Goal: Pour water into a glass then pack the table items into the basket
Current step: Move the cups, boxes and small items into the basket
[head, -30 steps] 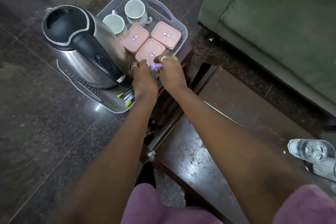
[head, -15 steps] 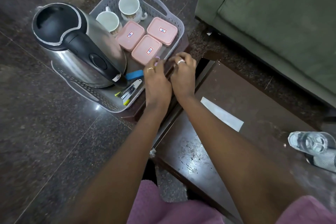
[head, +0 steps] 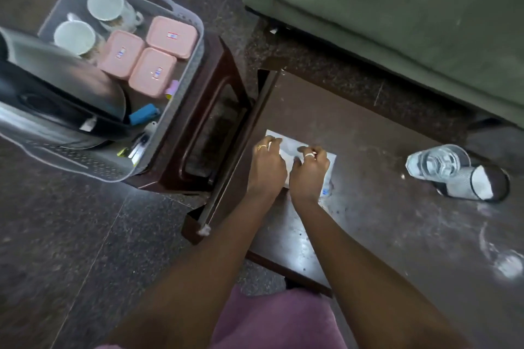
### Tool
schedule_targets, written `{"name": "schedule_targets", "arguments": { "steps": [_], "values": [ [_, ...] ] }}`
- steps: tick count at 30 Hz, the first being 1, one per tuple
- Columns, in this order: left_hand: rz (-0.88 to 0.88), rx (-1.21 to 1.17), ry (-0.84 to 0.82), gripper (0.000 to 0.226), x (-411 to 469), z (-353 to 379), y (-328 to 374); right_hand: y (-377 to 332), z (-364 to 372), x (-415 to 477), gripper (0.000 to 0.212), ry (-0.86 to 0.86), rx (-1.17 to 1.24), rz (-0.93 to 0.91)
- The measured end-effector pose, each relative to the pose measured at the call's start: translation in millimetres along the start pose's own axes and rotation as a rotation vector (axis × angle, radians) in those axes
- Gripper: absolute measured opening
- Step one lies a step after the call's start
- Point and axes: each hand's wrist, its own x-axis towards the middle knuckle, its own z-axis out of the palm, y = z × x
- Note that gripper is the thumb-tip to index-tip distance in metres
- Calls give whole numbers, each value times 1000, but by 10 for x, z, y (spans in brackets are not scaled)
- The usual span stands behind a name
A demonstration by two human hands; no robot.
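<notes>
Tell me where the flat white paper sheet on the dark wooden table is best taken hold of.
Likely by an edge or corner, coming from above on the near side. The flat white paper sheet lies thin and flat on the dark wooden table, offering nothing to wrap; the left hand and right hand curl their fingers onto it, pinching it.

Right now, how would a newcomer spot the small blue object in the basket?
Find the grey basket on the dark stool left of the table. Inside, beside the steel kettle and below the three pink boxes, lies the blue object. It is the only bright blue thing there.
</notes>
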Motion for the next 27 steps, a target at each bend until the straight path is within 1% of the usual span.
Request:
{"name": "schedule_targets", "arguments": {
  "steps": [3, 6, 8, 10, 11, 14, 16, 19, 21, 23, 27],
  "values": [
    [-144, 11, -59, 45, -5, 207, -17, 267, -66, -6, 39, -9, -33, 193],
    [-179, 157, -86, 52, 63, 306, -54, 466, -114, 46, 59, -57, 16, 384],
    [-287, 186, -81, 55, 113, 312, -85, 545, -122, 71, 65, -91, 40, 489],
    [-458, 115, -84, 56, 150, 296, -99, 591, -109, 83, 62, -98, 86, 556],
    [-515, 82, -95, 57, 160, 293, -102, 610, -98, 88, 58, -94, 120, 575],
    [-583, 5, -118, 59, 194, 289, -122, 657, -74, 130, 47, -94, 219, 630],
    [-634, -64, -120, 55, 230, 272, -159, 679, -70, 167, 37, -88, 297, 689],
    [-702, -142, -119, 50, 266, 226, -211, 669, -86, 225, 29, -66, 361, 685],
    [-684, -149, -90, 48, 291, 163, -216, 603, -101, 297, 27, -36, 392, 645],
    [-644, -208, 11, 44, 327, 60, -180, 457, -138, 405, 26, 14, 437, 609],
    [-510, -481, 301, 35, 416, -272, -57, -86, -189, 677, 32, 134, 561, 512]
  ]
}}
